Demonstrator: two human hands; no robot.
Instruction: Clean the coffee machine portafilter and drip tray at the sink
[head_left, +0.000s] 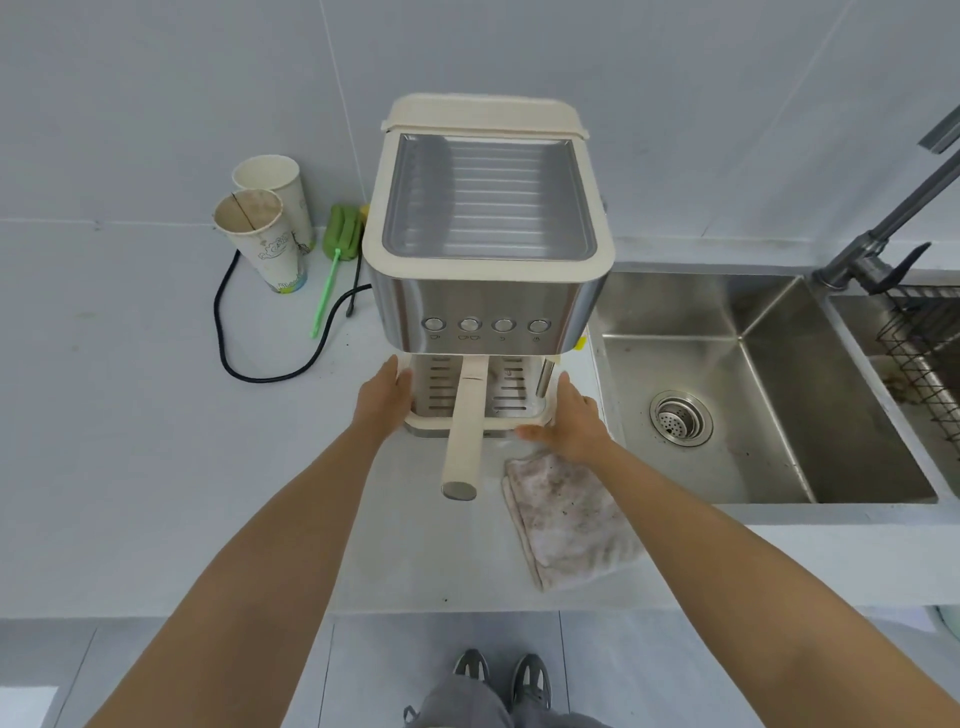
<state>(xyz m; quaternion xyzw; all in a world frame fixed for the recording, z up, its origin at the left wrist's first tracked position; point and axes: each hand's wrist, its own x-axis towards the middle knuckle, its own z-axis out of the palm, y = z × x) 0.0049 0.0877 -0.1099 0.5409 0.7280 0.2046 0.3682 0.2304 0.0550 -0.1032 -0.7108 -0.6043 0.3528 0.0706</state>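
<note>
The cream and steel coffee machine (488, 249) stands on the counter left of the sink (769, 395). Its portafilter (465, 431) is locked in, the long cream handle pointing toward me. Below it sits the drip tray (447, 423) with a slotted steel grate. My left hand (382, 397) grips the tray's left side, thumb over the rim. My right hand (571, 415) holds the right front corner, thumb lying along the front edge.
A stained cloth (566, 519) lies on the counter below my right hand. Two used paper cups (265, 228), a green brush (337, 244) and a black power cord (228, 332) sit to the machine's left. A faucet (893, 228) and wire rack (924, 353) are at the right.
</note>
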